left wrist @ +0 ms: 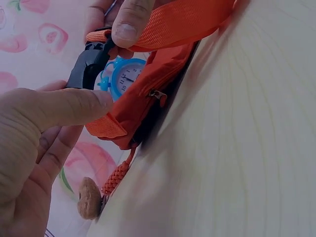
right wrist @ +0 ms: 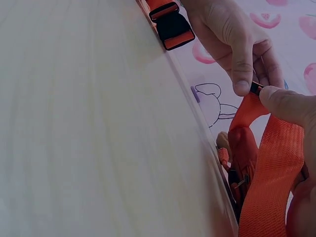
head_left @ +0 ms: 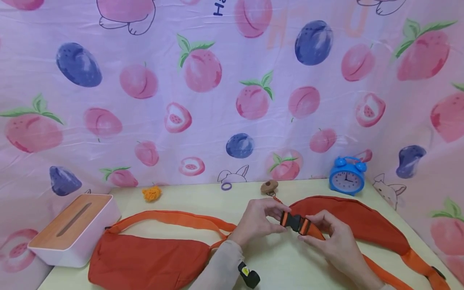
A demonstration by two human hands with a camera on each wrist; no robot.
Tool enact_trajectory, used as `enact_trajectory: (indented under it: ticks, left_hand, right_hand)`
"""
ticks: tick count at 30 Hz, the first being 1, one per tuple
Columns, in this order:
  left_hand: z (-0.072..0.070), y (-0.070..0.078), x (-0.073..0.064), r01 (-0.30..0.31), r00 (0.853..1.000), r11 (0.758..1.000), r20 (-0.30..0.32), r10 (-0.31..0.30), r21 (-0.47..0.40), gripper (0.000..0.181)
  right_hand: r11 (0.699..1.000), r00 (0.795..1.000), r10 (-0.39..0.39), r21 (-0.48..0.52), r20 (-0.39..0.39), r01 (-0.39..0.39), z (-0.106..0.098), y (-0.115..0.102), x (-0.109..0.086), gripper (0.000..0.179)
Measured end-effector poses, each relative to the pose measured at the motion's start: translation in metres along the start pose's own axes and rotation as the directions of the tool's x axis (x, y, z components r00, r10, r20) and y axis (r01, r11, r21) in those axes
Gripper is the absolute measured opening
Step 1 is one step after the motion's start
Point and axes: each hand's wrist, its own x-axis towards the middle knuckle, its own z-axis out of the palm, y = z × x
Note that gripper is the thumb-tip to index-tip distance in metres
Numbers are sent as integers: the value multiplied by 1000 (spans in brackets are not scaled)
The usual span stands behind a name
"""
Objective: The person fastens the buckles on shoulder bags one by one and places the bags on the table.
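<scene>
A black side-release buckle (head_left: 296, 222) on orange webbing is held up between both hands, its two halves appearing joined. My left hand (head_left: 255, 221) pinches one end, with the thumb beside the buckle (left wrist: 89, 64) in the left wrist view. The other end, with the orange strap (right wrist: 276, 168), is pinched by my right hand (head_left: 338, 241). Behind the hands lies a rust-red waist bag (head_left: 355, 219) with a zipper. A brown charm (head_left: 269, 186) hangs off it on a braided cord. Another rust-red waist bag (head_left: 148, 259) lies to the left, partly behind my left forearm.
A white tissue box (head_left: 77, 229) with a wooden lid stands at the far left. Along the back edge are a yellow knotted item (head_left: 151, 193), a purple ring (head_left: 226, 186) and a blue alarm clock (head_left: 346, 177). A second black buckle (right wrist: 173, 27) shows in the right wrist view.
</scene>
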Motion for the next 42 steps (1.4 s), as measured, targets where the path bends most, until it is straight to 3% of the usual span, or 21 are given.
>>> enact_trajectory:
  ticks: [10, 16, 29, 42]
  left_hand:
    - [-1, -4, 1, -41, 999, 999, 9, 41, -36, 49]
    - [-2, -3, 2, -46, 999, 999, 29, 46, 5, 49]
    - [1, 0, 3, -25, 999, 999, 46, 26, -31, 49]
    - [4, 1, 5, -63, 998, 997, 32, 61, 54, 52]
  right_hand:
    - [997, 999, -39, 65, 20, 37, -1, 3, -1, 51]
    - [994, 999, -33, 103, 40, 29, -2, 3, -1, 50]
    - [995, 998, -46, 87, 45, 42, -2, 3, 0, 48]
    - [998, 997, -60, 18, 42, 59, 2, 3, 2, 50]
